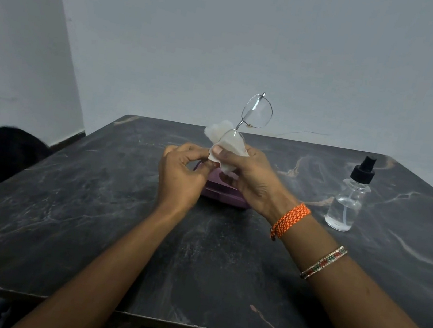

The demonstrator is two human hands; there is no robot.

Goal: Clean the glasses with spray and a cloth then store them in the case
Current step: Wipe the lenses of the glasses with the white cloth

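Wire-rimmed glasses (255, 113) upright, lower lens wrapped in white cloth (220, 139).

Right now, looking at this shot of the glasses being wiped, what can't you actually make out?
- Head view: the purple case is mostly hidden behind both hands; open or closed, cannot tell.
- The lower lens of the glasses is wrapped in the cloth, so its cleanliness is hidden.
- Left hand fingertips curl out of sight; what they pinch is unclear.
- Spray bottle nozzle is dark and small; its facing is unreadable.
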